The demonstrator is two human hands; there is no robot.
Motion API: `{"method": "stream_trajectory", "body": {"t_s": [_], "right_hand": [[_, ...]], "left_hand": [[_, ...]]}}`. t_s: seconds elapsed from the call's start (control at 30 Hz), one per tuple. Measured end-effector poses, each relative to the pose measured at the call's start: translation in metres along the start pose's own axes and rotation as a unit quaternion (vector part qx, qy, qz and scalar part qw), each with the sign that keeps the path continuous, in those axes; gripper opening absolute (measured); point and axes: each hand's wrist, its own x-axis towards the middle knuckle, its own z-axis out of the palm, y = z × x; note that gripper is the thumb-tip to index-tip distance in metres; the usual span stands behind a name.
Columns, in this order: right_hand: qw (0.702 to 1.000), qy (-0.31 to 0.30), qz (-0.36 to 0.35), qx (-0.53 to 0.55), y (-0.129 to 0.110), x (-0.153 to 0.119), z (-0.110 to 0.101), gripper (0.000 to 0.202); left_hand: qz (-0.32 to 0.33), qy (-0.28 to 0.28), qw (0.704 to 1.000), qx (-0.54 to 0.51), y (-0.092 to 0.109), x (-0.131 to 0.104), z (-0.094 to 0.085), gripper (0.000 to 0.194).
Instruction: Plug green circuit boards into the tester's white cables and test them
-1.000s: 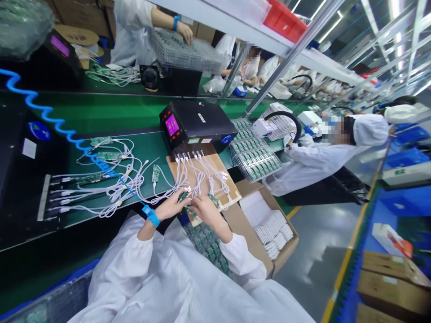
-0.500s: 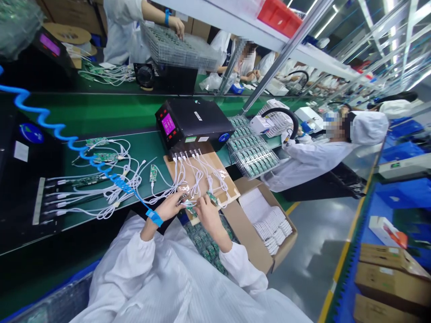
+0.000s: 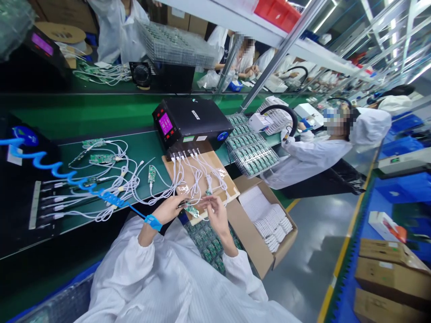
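Note:
My left hand [image 3: 167,210], with a blue band at the wrist, is closed at the left end of a green circuit board [image 3: 192,211]. Its fingertips partly hide that end, and a small dark part shows there. A white cable comes off the board's right end. Just right of this board is my right hand [image 3: 218,216], fingers apart and nothing visible in them. Behind its fingertips another circuit board [image 3: 209,193] hangs on a cable. Both hands are over the front edge of a wooden board [image 3: 220,167] with white cables [image 3: 196,181] across it.
A black tester [image 3: 193,121] with a pink screen stands behind the cables. More wired circuit boards [image 3: 102,159] lie left. A coiled blue cord [image 3: 72,178] runs to my wrist. A carton [image 3: 249,251] of white pieces and a tray of boards [image 3: 212,246] are near my lap. A co-worker [image 3: 313,154] sits right.
My right hand has come off the circuit board and its fingers have spread, moving slightly right. The board now shows more fully beside my left hand. A co-worker's arm across the bench has left the trays.

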Motion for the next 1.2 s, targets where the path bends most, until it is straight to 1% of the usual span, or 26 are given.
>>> {"method": "stream_trajectory", "body": {"t_s": [0.1, 0.2, 0.3, 0.4, 0.5, 0.57, 0.63, 0.7, 0.77, 0.83, 0.9, 0.97, 1.03, 1.1, 1.17, 1.2], "right_hand": [[0.999, 0.025, 0.015, 0.018, 0.000, 0.002, -0.001, 0.013], [0.999, 0.032, 0.023, 0.016, 0.002, 0.001, 0.000, 0.014], [0.999, 0.026, 0.026, -0.006, 0.004, 0.001, 0.001, 0.016], [0.999, 0.027, 0.027, -0.032, 0.007, 0.000, 0.001, 0.017], [0.998, 0.028, 0.038, -0.038, 0.010, 0.000, 0.002, 0.016], [0.998, 0.023, 0.030, -0.054, 0.011, 0.000, 0.002, 0.017], [0.996, 0.032, -0.005, -0.087, 0.014, 0.000, 0.003, 0.019], [0.992, 0.042, -0.041, -0.111, 0.017, -0.001, 0.005, 0.022], [0.991, 0.045, -0.047, -0.117, 0.021, -0.002, 0.010, 0.022], [0.988, 0.042, -0.049, -0.137, 0.022, -0.005, 0.016, 0.021], [0.979, 0.007, -0.078, -0.187, 0.020, -0.008, 0.026, 0.023], [0.957, -0.057, -0.116, -0.258, 0.015, -0.009, 0.036, 0.028], [0.931, -0.112, -0.123, -0.326, 0.010, -0.007, 0.046, 0.032], [0.911, -0.140, -0.100, -0.375, 0.008, -0.003, 0.051, 0.032], [0.907, -0.161, -0.084, -0.380, 0.007, 0.002, 0.049, 0.024], [0.913, -0.170, -0.087, -0.362, 0.006, 0.004, 0.045, 0.019]], "left_hand": [[-0.003, -0.016, 1.000, 0.020, 0.003, -0.003, -0.002, 0.037], [0.008, -0.023, 0.999, 0.039, 0.010, -0.004, -0.005, 0.038], [0.027, -0.007, 0.999, 0.038, 0.016, -0.003, -0.008, 0.040], [0.041, 0.003, 0.999, 0.028, 0.019, -0.002, -0.008, 0.038], [0.036, 0.007, 0.999, 0.040, 0.019, -0.002, -0.007, 0.039], [0.029, 0.015, 0.998, 0.052, 0.019, -0.002, -0.007, 0.045], [0.033, 0.025, 0.997, 0.058, 0.020, -0.002, -0.006, 0.051], [0.049, 0.042, 0.996, 0.058, 0.021, -0.001, -0.005, 0.053], [0.065, 0.075, 0.993, 0.058, 0.020, 0.000, -0.004, 0.049], [0.071, 0.122, 0.988, 0.053, 0.019, 0.002, -0.004, 0.043], [0.066, 0.166, 0.983, 0.045, 0.017, 0.004, -0.005, 0.039], [0.051, 0.183, 0.981, 0.038, 0.015, 0.005, -0.008, 0.040], [0.022, 0.169, 0.985, 0.039, 0.011, 0.005, -0.012, 0.045], [-0.015, 0.139, 0.989, 0.053, 0.005, 0.003, -0.014, 0.048], [-0.042, 0.117, 0.990, 0.072, -0.002, 0.001, -0.014, 0.049], [-0.047, 0.111, 0.990, 0.077, -0.005, 0.000, -0.014, 0.049]]}}
